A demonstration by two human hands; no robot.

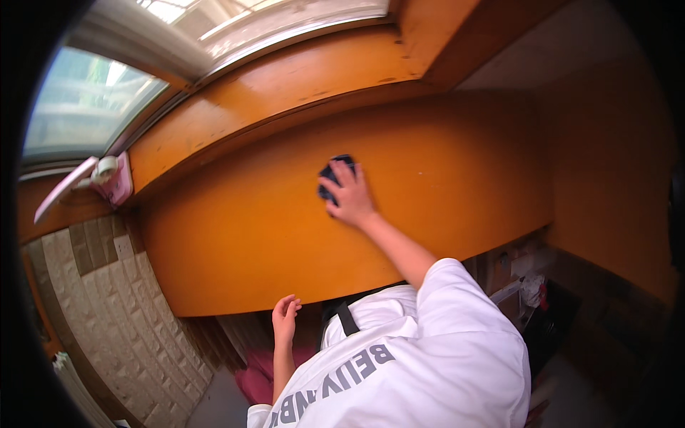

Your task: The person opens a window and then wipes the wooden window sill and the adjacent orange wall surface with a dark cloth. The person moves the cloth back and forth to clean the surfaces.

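Observation:
My right hand (350,198) presses a dark navy cloth (327,187) flat on the orange-brown wooden desktop (241,241), around its middle. The fingers are spread over the cloth, and part of it shows beyond the fingertips and to the left. By the front edge of the desktop, my left hand (286,312) hangs with its fingers loosely bent. Nothing is visible in it.
Behind the desktop runs a raised wooden window sill (289,80). A pink lamp-like device (115,182) stands at its left end. A wooden side panel (610,176) closes the right. Below left are a brick-patterned wall (144,321) and a pink item (262,374).

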